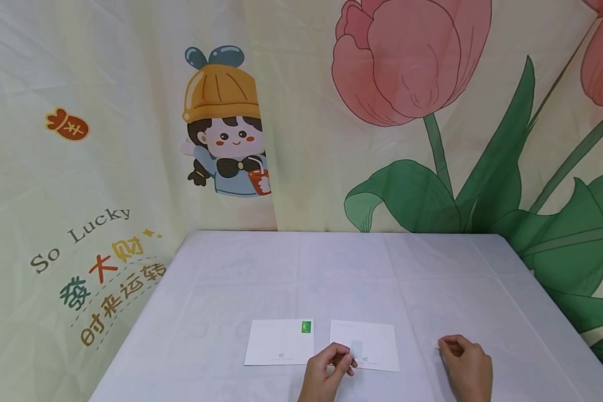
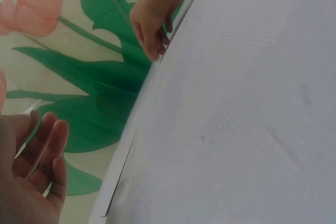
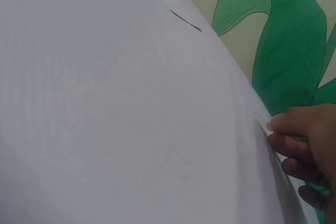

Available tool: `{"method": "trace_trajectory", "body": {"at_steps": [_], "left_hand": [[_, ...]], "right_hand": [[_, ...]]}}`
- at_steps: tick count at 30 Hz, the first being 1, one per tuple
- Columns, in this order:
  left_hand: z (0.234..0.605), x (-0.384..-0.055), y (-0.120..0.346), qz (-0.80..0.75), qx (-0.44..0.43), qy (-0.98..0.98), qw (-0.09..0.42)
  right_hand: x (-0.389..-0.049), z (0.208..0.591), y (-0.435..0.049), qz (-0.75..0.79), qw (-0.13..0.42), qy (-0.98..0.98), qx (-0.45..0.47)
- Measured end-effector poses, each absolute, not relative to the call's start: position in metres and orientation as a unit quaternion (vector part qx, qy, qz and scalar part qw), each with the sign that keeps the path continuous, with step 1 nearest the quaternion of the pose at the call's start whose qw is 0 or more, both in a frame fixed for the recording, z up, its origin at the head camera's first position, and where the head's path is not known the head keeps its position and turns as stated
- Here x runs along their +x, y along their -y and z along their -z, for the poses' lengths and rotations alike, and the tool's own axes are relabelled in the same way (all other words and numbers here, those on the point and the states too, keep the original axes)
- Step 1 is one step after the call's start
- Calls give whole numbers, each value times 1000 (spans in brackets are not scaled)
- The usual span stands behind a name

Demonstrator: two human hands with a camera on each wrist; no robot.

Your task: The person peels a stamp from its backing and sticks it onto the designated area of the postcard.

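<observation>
Two white postcards lie side by side on the table. The left postcard has a green stamp in its upper right corner; the right postcard shows only faint print. Over the near left part of the right postcard, my left hand pinches a small, pale, see-through slip between thumb and finger. A white edge of it shows at the fingertips in the left wrist view. Off to the right, my right hand pinches a thin whitish piece close over the tabletop; its kind cannot be told.
A white cloth covers the table. Behind it hangs a printed curtain with tulips, a cartoon child and lettering. The table's far edge runs along the foot of the curtain.
</observation>
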State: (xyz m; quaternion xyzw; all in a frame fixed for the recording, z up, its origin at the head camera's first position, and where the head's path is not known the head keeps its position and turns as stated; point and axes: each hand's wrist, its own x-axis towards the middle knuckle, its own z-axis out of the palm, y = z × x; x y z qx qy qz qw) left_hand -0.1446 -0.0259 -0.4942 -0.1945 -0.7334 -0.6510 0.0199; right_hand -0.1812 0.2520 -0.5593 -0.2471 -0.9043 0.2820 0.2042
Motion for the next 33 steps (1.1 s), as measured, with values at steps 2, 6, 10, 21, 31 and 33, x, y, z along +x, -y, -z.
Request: {"method": "trace_trajectory", "body": {"at_steps": [2,6,10,21,31,33], "left_hand": [[494,-144,26,651,-196,734,22],[494,-144,26,651,-195,734,23],[495,-144,26,652,-194,732,22],[496,-145,25,655,-197,729,25],[494,-144,25,660,-186,728,11],[494,-144,26,662,-186,726,10]], "right_hand": [[-181,559,-253,-279,208,905,-243],[-180,560,-253,-279,213,904,-242],[-181,560,-252,-280,208,904,-248],[-176,557,-256,-252,243,917,-193],[-175,556,-255,-253,238,917,-197],[-175,556,-255,-255,236,917,-196]]}}
